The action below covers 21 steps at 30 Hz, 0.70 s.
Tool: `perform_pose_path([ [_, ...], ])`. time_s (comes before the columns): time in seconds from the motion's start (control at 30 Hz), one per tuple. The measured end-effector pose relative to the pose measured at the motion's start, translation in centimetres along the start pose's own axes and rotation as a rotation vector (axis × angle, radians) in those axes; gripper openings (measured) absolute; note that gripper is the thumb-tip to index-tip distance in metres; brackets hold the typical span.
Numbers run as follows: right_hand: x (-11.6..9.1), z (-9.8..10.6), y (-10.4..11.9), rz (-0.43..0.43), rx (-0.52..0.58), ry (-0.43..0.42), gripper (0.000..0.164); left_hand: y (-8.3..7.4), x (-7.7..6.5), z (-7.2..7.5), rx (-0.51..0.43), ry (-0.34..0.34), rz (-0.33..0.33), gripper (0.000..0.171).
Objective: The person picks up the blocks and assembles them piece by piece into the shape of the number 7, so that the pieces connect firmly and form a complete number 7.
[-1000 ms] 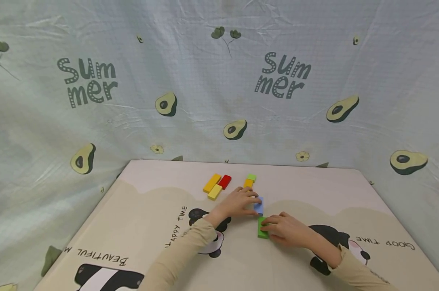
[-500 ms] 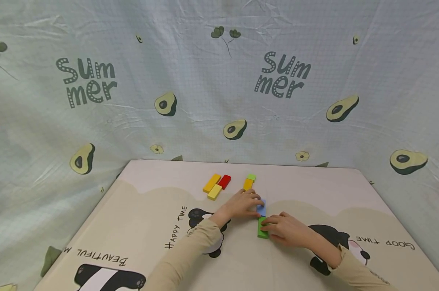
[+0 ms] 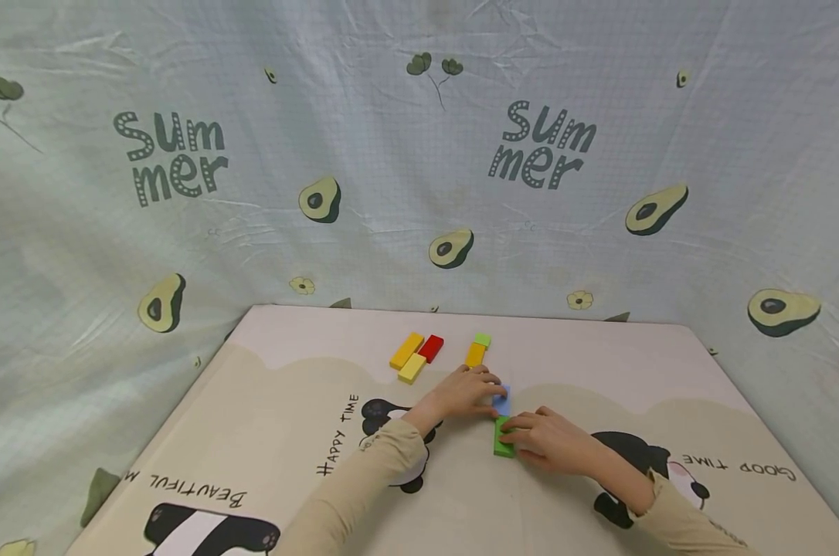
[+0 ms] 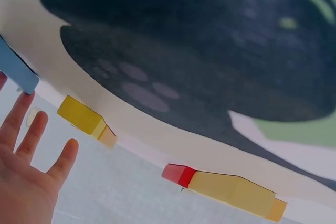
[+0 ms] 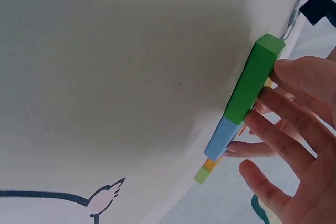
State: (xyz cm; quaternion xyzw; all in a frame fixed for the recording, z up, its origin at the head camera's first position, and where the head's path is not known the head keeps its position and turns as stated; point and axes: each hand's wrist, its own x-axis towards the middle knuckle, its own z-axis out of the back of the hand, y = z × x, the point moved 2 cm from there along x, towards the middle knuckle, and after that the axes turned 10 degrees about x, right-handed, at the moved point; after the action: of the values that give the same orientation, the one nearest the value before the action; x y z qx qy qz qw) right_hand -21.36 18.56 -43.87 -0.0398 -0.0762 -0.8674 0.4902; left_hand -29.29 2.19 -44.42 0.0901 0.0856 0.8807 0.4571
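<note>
plainly, in the head view, the left hand (image 3: 461, 394) pinches a light-blue rectangular block (image 3: 502, 403) lying at the far end of a bright-green rectangular block (image 3: 501, 448) on the panda-printed table (image 3: 461, 510), while the right hand (image 3: 551, 440) rests its fingers on the green one. the left wrist view shows a fingertip against the blue end, near a yellow-orange rectangular block (image 4: 81, 115). in the right wrist view, blue and green touch end to end; whether the right hand pinches the green, i cannot tell.
</note>
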Motion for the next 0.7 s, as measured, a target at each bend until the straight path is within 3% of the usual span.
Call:
perform_pose_path([
  [0.4,-0.27,0.09,0.13,0.01,-0.002,0.001,0.027,0.13,0.03,-0.33,-0.051,0.018,-0.02,0.041],
  [0.7,-0.34,-0.02,0.0,0.023,-0.001,-0.01,0.029,0.11,0.18,-0.44,-0.042,-0.008,-0.02,0.04],
])
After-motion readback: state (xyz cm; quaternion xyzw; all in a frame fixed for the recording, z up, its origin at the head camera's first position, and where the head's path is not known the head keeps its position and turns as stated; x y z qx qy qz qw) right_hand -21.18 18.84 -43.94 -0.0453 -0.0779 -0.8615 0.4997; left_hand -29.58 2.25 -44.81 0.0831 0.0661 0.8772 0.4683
